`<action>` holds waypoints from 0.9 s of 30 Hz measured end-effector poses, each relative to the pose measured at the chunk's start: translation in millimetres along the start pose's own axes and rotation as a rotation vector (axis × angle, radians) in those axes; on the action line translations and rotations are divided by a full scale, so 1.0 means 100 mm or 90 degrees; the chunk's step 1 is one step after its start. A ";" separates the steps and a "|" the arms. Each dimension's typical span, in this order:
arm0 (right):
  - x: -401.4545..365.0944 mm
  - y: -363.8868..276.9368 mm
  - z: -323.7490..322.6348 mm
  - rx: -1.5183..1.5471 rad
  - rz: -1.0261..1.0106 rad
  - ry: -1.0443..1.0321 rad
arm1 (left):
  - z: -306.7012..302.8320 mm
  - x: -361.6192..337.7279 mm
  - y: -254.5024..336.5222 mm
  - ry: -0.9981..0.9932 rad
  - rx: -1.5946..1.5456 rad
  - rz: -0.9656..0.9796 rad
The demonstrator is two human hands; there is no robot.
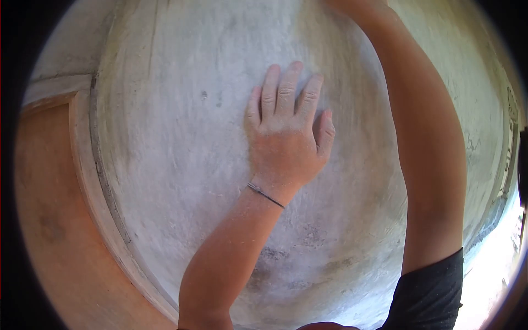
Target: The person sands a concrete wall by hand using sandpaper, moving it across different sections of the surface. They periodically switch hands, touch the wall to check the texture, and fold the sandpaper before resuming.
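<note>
My left hand [287, 129] lies flat against a grey plastered wall [181, 154], its fingers spread and pointing up. Pale dust coats the fingers and knuckles, and a thin dark band [266, 196] circles the wrist. Nothing shows between those fingers and the wall. My right arm reaches up along the right side of the view. Only the wrist end and a small part of my right hand [360, 6] show at the top edge; its fingers are cut off, so what it holds or touches is hidden.
An orange-brown door panel [60, 192] with a pale wooden frame [91, 187] stands at the left. At the far right are a vent-like opening [507, 148] in the wall and a bright area. Dark patches mark the lower wall.
</note>
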State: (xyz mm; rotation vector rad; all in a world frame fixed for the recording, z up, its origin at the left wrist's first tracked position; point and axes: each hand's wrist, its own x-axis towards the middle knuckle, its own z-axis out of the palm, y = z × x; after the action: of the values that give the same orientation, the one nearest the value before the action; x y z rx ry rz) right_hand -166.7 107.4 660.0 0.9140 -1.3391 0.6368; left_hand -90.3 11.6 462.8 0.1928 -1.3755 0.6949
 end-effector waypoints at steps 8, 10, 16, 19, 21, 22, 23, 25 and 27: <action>-0.93 -0.05 0.35 0.006 -0.102 0.222 | 0.00 0.04 0.00 -0.003 0.010 -0.008; -0.99 -0.05 0.37 0.018 -0.148 0.301 | 0.00 0.00 0.00 -0.008 0.016 -0.011; -0.18 -0.02 0.14 0.003 -0.008 0.226 | 0.02 0.00 -0.01 0.022 -0.005 -0.011; -0.53 -0.01 0.19 -0.101 0.024 0.104 | 0.02 0.01 -0.01 0.023 -0.018 -0.015; -1.02 -0.05 0.28 -0.080 -0.021 0.175 | 0.01 0.01 -0.01 0.025 -0.007 -0.021; -1.12 -0.06 0.28 -0.056 -0.073 0.258 | 0.00 0.02 -0.01 0.030 -0.012 -0.017; -1.06 -0.04 0.26 -0.065 -0.070 0.265 | -0.01 0.02 -0.01 0.024 0.002 -0.018; -0.87 0.02 0.25 -0.102 -0.075 0.196 | 0.00 0.03 0.01 0.015 0.011 -0.021; -0.31 0.12 0.16 -0.102 -0.033 0.052 | -0.01 0.01 0.00 0.008 0.012 -0.020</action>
State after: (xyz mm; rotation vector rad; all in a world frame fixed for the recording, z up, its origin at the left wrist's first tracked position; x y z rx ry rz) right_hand -189.9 103.1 631.2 0.7826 -1.2705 0.5128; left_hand -89.9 12.3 463.4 0.2237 -1.3510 0.6822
